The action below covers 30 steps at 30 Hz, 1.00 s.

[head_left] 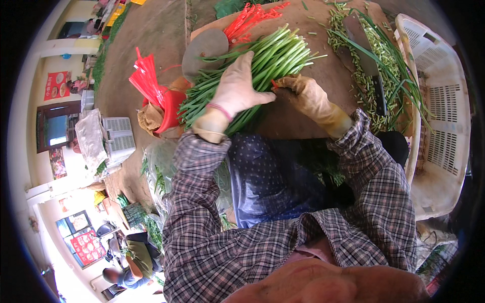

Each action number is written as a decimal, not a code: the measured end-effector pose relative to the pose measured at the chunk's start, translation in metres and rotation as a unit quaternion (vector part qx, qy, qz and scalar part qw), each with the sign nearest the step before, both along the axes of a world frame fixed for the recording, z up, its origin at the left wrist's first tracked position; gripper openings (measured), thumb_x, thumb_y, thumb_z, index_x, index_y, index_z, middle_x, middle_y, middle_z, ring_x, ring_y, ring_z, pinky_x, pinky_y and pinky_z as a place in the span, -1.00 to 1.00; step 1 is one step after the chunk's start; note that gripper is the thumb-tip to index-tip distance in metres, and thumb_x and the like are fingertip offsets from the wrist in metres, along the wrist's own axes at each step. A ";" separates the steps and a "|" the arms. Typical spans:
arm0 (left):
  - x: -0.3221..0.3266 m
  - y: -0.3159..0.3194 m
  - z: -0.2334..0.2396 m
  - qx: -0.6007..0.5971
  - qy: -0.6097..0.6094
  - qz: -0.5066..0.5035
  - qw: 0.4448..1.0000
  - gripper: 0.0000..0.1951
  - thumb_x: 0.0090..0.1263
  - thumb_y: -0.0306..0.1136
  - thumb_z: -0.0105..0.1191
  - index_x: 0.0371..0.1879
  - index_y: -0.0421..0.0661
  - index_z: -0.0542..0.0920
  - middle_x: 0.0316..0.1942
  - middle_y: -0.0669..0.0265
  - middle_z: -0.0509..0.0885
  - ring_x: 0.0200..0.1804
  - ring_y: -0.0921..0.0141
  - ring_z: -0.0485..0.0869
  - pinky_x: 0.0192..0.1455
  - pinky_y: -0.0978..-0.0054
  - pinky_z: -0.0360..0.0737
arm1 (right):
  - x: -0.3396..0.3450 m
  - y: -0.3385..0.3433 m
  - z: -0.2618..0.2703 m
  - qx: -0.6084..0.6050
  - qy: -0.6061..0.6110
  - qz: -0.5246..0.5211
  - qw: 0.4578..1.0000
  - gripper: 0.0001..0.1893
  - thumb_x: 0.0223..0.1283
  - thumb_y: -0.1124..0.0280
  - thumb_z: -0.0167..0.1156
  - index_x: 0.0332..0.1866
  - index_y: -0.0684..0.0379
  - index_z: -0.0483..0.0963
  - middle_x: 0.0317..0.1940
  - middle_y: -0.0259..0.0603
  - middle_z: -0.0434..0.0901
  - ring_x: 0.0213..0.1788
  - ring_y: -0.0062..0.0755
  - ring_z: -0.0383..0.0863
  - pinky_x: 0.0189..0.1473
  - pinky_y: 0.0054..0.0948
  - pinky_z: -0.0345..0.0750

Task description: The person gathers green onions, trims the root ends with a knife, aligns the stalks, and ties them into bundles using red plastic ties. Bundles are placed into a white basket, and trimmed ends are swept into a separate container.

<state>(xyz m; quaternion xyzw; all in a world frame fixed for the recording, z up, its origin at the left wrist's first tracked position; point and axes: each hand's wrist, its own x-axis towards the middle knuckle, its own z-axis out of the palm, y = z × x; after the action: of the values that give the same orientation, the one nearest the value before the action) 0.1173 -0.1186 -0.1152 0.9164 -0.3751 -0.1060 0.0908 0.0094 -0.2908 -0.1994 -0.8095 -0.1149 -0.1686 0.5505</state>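
Observation:
A thick bunch of green stalks, likely garlic chives (282, 53), lies slantwise on the brown board, its pale cut ends at the upper right. Across its middle lies my gloved left hand (237, 83), fingers over the far side and thumb stretched to the right. My right hand (303, 91), in a stained glove, is closed beside the bunch's near side. A short end of red plastic strip (274, 84) shows at its fingertips; any further length is hidden. A round grey disc (204, 53), perhaps stone or metal, sits against the bunch's left side.
Red strips (146, 81) stand in a red bucket (172, 110); more red strips (250, 22) lie behind the bunch. At right, a cleaver (362, 45) rests on chopped stalk ends (343, 26), beside a white plastic crate (443, 94). Another person (138, 261) is at lower left.

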 end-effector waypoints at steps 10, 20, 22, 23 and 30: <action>0.087 -0.017 -0.034 -0.097 -0.087 0.125 0.984 -0.62 0.48 -0.03 -0.04 -0.08 -0.07 0.69 -0.20 -0.04 0.72 -0.10 -0.01 0.70 -0.02 0.07 0.61 | -0.005 0.007 0.002 0.038 0.056 0.014 0.998 -0.83 0.33 0.38 0.25 -0.06 0.19 0.62 -0.20 0.04 0.68 -0.08 0.03 0.67 -0.08 -0.22 0.59; 0.122 -0.003 -0.090 -0.193 0.246 0.272 0.910 -0.61 0.36 -0.14 0.17 0.00 -0.20 0.70 -0.10 0.13 0.77 -0.01 0.25 0.70 0.13 0.36 0.53 | -0.009 0.004 0.007 0.024 0.079 0.034 0.996 -0.84 0.30 0.38 0.24 -0.11 0.20 0.61 -0.28 0.06 0.65 -0.15 0.11 0.66 -0.14 -0.17 0.58; 0.136 -0.008 -0.098 -0.257 0.283 0.303 0.873 -0.60 0.37 -0.17 0.20 0.04 -0.22 0.68 -0.07 0.25 0.75 -0.04 0.38 0.67 0.11 0.43 0.52 | -0.009 0.003 0.009 0.021 0.086 0.035 0.995 -0.84 0.30 0.38 0.24 -0.11 0.21 0.61 -0.28 0.06 0.66 -0.15 0.11 0.66 -0.13 -0.16 0.58; 0.141 -0.010 -0.101 -0.272 0.275 0.304 0.871 -0.60 0.37 -0.18 0.21 0.05 -0.22 0.67 -0.06 0.26 0.75 -0.03 0.39 0.66 0.11 0.43 0.52 | -0.009 0.002 0.009 0.020 0.084 0.036 0.996 -0.84 0.30 0.38 0.24 -0.11 0.21 0.61 -0.28 0.06 0.66 -0.15 0.12 0.66 -0.13 -0.16 0.58; 0.150 -0.014 -0.100 -0.241 0.335 0.306 0.858 -0.53 0.18 -0.16 0.40 -0.03 -0.24 0.72 -0.07 0.22 0.76 0.00 0.36 0.67 0.17 0.40 0.49 | -0.010 0.002 0.007 0.022 0.072 0.036 0.997 -0.82 0.30 0.37 0.23 -0.11 0.23 0.61 -0.24 0.06 0.68 -0.13 0.11 0.66 -0.10 -0.14 0.60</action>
<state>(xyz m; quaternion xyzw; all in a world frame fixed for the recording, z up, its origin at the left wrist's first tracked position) 0.2677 -0.1327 -0.2150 0.8436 -0.0365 -0.2802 0.4567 -0.0010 -0.2890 -0.1920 -0.8022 -0.1007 -0.0927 0.5811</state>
